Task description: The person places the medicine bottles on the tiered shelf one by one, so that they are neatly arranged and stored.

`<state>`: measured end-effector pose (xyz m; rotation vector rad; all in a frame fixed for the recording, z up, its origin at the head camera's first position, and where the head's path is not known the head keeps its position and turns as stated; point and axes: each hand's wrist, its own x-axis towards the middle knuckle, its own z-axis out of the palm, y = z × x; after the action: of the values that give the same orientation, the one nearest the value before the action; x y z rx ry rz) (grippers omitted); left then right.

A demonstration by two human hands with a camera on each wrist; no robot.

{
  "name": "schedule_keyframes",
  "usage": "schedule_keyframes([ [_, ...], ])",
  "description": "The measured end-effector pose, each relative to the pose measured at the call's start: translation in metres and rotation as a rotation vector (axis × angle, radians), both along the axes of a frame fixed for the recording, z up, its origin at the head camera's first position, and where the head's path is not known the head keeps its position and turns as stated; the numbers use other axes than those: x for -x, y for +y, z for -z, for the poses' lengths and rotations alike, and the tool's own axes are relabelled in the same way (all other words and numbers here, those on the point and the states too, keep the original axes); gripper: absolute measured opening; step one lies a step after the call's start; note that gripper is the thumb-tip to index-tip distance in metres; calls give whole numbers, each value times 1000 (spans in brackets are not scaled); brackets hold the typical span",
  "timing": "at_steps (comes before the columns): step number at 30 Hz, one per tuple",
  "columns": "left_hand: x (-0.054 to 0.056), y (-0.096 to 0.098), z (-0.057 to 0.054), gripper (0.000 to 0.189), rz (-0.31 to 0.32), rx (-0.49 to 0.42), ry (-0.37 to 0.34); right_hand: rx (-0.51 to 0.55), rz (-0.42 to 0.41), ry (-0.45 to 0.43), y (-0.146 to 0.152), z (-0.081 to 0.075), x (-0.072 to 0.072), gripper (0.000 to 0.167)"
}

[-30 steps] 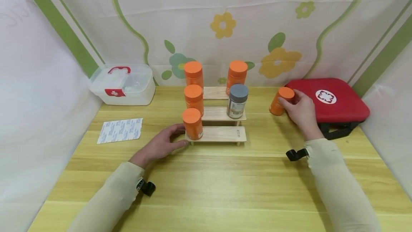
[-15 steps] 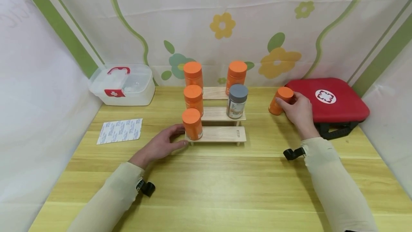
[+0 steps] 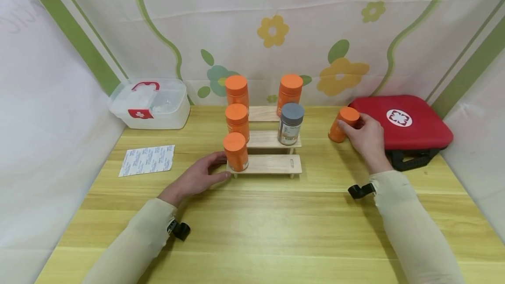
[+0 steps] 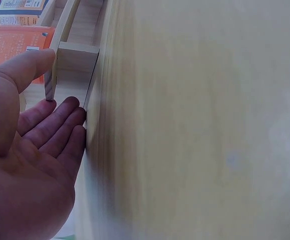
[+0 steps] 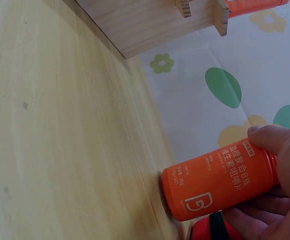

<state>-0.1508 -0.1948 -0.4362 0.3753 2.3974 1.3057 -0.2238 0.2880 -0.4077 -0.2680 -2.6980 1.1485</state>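
Note:
At the right, my right hand (image 3: 368,137) grips an orange supplement bottle (image 5: 217,180) near its lid, thumb on one side and fingers on the other. The bottle leans slightly, its base right at the tabletop. My left hand (image 3: 197,172) rests at the left end of a three-step wooden rack (image 3: 272,164), its fingers loosely extended and fingertips at the end of the lowest board. Orange bottles stand on the rack's left side: front (image 3: 236,154), middle (image 3: 237,122) and back (image 3: 237,91). At its right are a grey-lidded bottle (image 3: 290,126) on the middle step and an orange bottle (image 3: 289,93) behind.
A red first-aid case (image 3: 422,122) with a black handle lies just behind the right hand. At the back left sits a clear white medicine box (image 3: 165,108). A printed blister sheet (image 3: 147,160) lies flat at the left. A flowered curtain (image 3: 236,21) closes off the back.
My right hand and the orange bottle in it have shifted very slightly to the left. The left hand and the rack's bottles have stayed in place.

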Motion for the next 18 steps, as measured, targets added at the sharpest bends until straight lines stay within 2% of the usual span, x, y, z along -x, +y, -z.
schedule_keyframes([
  [7, 0, 0, -1, 70, 4, -9, 4, 2, -11, 46, 0, -5, -8, 77],
  [18, 0, 0, -1, 69, -1, 1, 3, -5, -54, 45, -7, -17, -26, 81],
])
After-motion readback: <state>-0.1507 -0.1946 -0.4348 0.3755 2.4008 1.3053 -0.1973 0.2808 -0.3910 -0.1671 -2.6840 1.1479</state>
